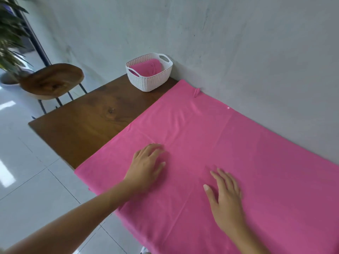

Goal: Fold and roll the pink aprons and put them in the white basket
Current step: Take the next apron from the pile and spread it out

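Head view shows both hands resting on a pink apron (238, 136) that is spread flat over the wooden table (82, 129). The left hand (146, 167) and the right hand (226, 197) lie near each other with relaxed fingers and grasp nothing. Well beyond the left hand, on the table's far corner, a white basket (152, 80) holds one rolled pink apron (146, 67).

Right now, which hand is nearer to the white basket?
Left. The left hand rests on the spread pink apron, closer to the white basket; the right hand rests farther back and to the right.
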`<move>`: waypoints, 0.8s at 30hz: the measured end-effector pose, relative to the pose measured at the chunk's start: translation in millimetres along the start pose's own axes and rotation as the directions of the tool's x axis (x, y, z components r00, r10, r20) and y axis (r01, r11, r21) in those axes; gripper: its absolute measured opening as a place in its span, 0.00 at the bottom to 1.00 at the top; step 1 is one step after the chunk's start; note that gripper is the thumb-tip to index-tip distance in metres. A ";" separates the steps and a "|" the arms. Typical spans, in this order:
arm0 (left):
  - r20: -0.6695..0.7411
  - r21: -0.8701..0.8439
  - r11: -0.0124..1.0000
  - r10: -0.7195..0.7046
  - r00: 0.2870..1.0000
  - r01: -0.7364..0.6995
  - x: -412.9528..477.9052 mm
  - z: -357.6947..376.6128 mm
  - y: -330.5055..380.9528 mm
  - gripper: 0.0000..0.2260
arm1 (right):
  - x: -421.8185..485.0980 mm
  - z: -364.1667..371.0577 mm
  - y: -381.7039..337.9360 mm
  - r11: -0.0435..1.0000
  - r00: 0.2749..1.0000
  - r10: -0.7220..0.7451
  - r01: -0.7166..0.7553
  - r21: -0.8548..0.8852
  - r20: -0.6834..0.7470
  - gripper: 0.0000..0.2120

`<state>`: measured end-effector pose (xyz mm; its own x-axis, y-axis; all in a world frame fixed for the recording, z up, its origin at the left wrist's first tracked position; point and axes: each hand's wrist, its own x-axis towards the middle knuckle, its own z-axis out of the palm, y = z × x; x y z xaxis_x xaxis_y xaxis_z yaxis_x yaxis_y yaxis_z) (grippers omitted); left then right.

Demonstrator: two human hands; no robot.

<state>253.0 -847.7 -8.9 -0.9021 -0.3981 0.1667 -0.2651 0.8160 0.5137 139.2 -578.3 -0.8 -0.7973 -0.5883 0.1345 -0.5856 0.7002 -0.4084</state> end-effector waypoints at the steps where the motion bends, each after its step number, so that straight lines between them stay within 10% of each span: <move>1: -0.025 -0.013 1.000 0.018 1.000 -0.018 -10.4 -0.6 3.7 0.20 | -9.6 -1.8 -2.6 1.000 1.000 -0.007 0.008 0.028 -0.022 0.27; 9: -0.133 -0.070 0.984 0.152 0.979 -0.162 -73.0 8.5 51.4 0.11 | -87.9 -27.1 -6.6 0.992 0.993 0.003 0.012 0.124 -0.118 0.20; 24: 0.078 -0.233 0.831 0.534 0.842 -0.505 -138.6 94.7 206.3 0.11 | -270.2 -113.2 78.4 0.953 0.911 0.300 -0.301 0.041 -0.284 0.16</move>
<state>291.2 -584.5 -5.7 -0.9277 0.1327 0.3490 0.3145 0.7817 0.5386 292.1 -318.6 33.0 -0.9432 -0.2109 0.2566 -0.3120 0.8275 -0.4668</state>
